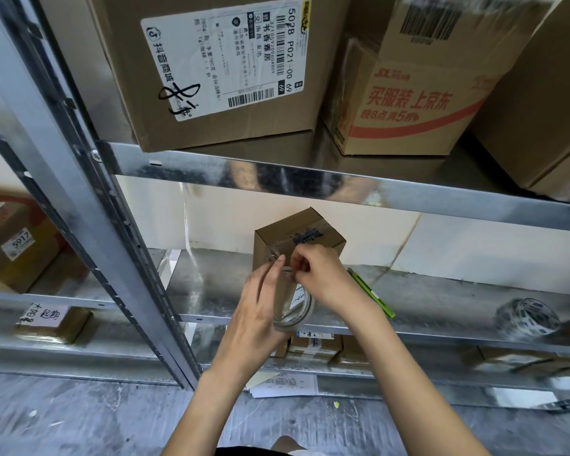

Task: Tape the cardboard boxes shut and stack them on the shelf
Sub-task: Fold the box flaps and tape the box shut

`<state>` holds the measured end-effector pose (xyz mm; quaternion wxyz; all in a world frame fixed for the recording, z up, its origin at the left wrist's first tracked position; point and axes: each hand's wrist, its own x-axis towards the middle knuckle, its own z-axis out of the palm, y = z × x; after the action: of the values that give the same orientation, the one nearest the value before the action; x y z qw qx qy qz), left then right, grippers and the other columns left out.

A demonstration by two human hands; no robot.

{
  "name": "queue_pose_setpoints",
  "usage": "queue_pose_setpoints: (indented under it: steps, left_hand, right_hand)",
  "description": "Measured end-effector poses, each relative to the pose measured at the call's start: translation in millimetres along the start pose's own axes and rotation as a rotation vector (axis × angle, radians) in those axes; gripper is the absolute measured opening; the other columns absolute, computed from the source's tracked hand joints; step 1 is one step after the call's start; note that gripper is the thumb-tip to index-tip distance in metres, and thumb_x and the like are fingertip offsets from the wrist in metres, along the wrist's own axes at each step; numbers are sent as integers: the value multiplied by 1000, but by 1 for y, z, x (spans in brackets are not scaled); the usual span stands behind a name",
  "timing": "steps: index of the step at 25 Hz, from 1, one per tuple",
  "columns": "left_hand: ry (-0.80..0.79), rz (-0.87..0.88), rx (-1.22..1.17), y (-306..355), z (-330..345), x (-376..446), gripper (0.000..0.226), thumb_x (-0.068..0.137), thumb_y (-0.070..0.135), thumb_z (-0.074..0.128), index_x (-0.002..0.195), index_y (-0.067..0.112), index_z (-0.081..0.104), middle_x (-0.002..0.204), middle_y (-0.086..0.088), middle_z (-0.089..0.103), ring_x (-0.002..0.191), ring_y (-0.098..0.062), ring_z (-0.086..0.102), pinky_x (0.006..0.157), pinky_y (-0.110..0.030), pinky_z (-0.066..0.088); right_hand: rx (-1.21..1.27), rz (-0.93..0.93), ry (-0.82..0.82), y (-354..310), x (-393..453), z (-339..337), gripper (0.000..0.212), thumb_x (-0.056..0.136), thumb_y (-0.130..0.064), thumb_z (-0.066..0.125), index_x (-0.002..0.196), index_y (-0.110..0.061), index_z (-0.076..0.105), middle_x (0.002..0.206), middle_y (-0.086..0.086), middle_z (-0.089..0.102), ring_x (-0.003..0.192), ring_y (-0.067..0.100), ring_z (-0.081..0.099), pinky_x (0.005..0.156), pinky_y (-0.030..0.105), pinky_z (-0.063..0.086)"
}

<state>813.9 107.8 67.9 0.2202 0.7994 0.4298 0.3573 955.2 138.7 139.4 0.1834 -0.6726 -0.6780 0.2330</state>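
A small cardboard box (298,236) with blue writing on top stands on the middle metal shelf (441,291). In front of it my left hand (255,309) grips a roll of clear tape (295,307). My right hand (323,274) pinches the tape's loose end at the top of the roll, close to the box's front face. Clear tape shows across the box's top and front corner.
A green utility knife (374,296) lies on the shelf right of my hands. A printed tape roll (527,319) sits far right. Large boxes (218,67) (415,87) fill the upper shelf. More boxes (17,245) stand on the left rack and on the shelf below.
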Motion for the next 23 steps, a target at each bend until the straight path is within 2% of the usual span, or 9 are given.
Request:
queue_pose_setpoints:
  steps: [5, 9, 11, 13, 15, 17, 19, 21, 23]
  left_hand:
    - [17, 34, -30, 1, -5, 2, 105, 65, 18, 83, 146, 28, 17, 138, 3, 33, 128, -3, 29, 108, -7, 19]
    - [7, 38, -13, 0, -5, 2, 104, 66, 19, 84, 146, 29, 17, 138, 5, 32, 128, -1, 28, 107, -7, 18]
    - [-6, 34, -9, -1, -3, 2, 106, 66, 15, 84, 146, 28, 17, 138, 5, 31, 129, -1, 28, 108, -7, 17]
    - [-11, 31, -1, -3, -2, 1, 108, 64, 12, 85, 146, 27, 17, 138, 5, 32, 129, -2, 28, 108, -7, 17]
    - [-13, 19, -9, -3, -2, 2, 108, 63, 11, 85, 146, 26, 17, 138, 5, 32, 128, -1, 28, 108, -7, 17]
    - [-13, 5, -28, -3, -4, 3, 107, 63, 12, 84, 145, 27, 18, 138, 3, 34, 128, -2, 29, 107, -5, 17]
    - [-8, 3, -50, -2, -6, 4, 105, 63, 13, 84, 144, 26, 19, 137, 0, 38, 127, -3, 31, 106, -5, 18]
    - [-13, 14, -57, 1, -8, 5, 107, 61, 14, 86, 144, 27, 20, 137, 0, 39, 127, -1, 30, 106, -6, 18]
    - [-17, 13, -72, 3, -10, 5, 109, 61, 17, 87, 144, 30, 18, 137, 5, 37, 127, 4, 27, 106, -5, 18]
  right_hand:
    - [38, -88, 92, 0, 1, 6, 27, 78, 1, 66, 79, -21, 51, 79, -5, 55, 73, 11, 50, 66, 20, 37]
    - [50, -55, 42, 0, 2, -2, 26, 76, -5, 73, 74, -20, 52, 68, -10, 51, 63, 4, 47, 54, 9, 33]
    - [65, -35, 35, -1, 3, -3, 33, 73, -4, 77, 66, -23, 50, 64, -12, 50, 59, -1, 46, 51, 8, 33]
    - [69, -18, 31, 0, 4, -3, 40, 70, -5, 79, 60, -27, 46, 62, -12, 50, 57, -1, 45, 50, 8, 33]
    - [69, -24, 32, 1, 4, -2, 38, 72, -5, 77, 60, -25, 47, 62, -11, 50, 57, 2, 45, 51, 10, 34]
    - [84, -56, 54, 1, 2, -1, 30, 74, 1, 71, 66, -20, 51, 64, -10, 51, 61, 7, 47, 54, 10, 35]
    - [120, -106, 68, 0, 0, -2, 27, 74, 6, 65, 74, -18, 54, 67, -12, 52, 62, 2, 48, 58, 7, 36]
    - [185, -121, 58, 0, 0, -4, 29, 74, 4, 69, 72, -20, 54, 68, -14, 53, 62, -2, 48, 60, 8, 36]
    - [305, -88, 44, 2, 0, -8, 33, 71, -1, 78, 66, -24, 54, 65, -12, 54, 60, 2, 47, 59, 14, 39]
